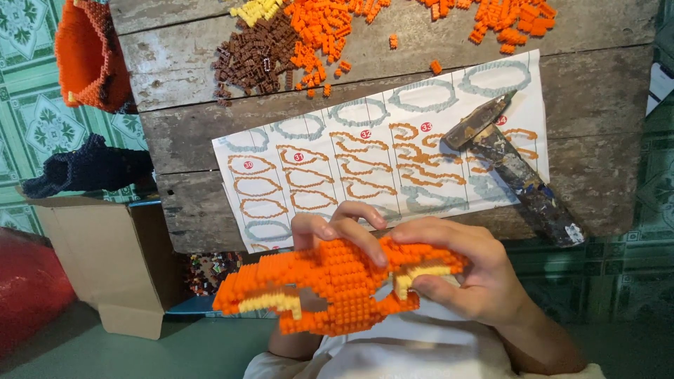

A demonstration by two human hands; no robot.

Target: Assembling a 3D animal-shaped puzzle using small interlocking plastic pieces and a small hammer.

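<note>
Both hands are closed on an orange brick-built model (330, 284), held low in view above the near edge of the wooden table (597, 175). The right hand (463, 270) is curled over the model's right end, thumb beneath. The left hand (337, 228) is largely hidden behind the model; only fingers draped over its top are seen. Beyond, a printed instruction sheet (379, 158) is weighted by a paint-stained hammer (512, 168). Loose orange bricks (330, 31) and brown bricks (253, 56) are heaped further back, partly cut off.
</note>
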